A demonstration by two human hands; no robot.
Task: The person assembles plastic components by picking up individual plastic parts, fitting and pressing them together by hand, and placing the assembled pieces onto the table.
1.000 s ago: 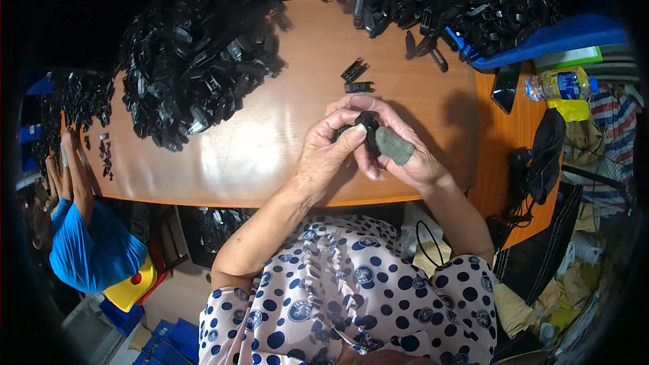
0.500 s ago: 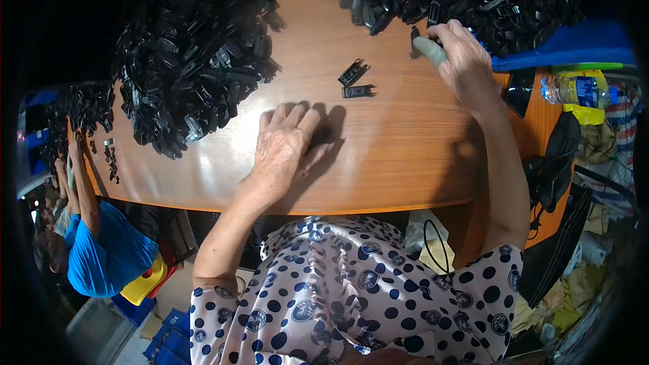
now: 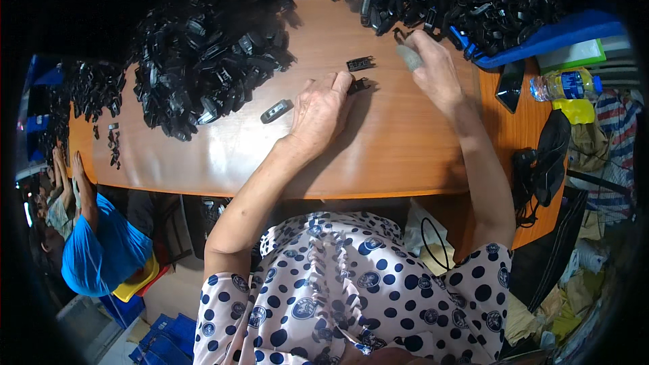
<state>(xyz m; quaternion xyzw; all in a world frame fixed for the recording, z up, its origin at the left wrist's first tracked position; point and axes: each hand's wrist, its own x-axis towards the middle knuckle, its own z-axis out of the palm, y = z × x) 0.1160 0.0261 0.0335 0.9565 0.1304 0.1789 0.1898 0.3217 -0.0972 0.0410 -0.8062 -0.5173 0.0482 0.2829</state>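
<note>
My left hand [image 3: 319, 113] is over the middle of the table, fingers together, the tips closed on a small black plastic part [image 3: 359, 86] that they partly cover. Just beyond it lies a black open-framed plastic part [image 3: 361, 63]. To the left of this hand, an oval black casing [image 3: 276, 111] with a greyish top rests on the wood. My right hand [image 3: 435, 71], a pale green cover on one finger, is at the near edge of the right heap. It pinches a thin dark plastic piece [image 3: 401, 36], whose exact shape is unclear.
Large heaps of black plastic parts stand at the left [image 3: 209, 54] and far right [image 3: 446, 0] of the wooden table [image 3: 405, 155]. A blue tray edge [image 3: 554, 40], a phone [image 3: 510, 86] and a water bottle [image 3: 566, 86] are at right. At far left, a person in blue [image 3: 105, 247] reaches over the table.
My left hand has moved right and away from me onto a small black part; the oval casing now shows beside it. My right hand has shifted left with a dark piece in its fingers.
</note>
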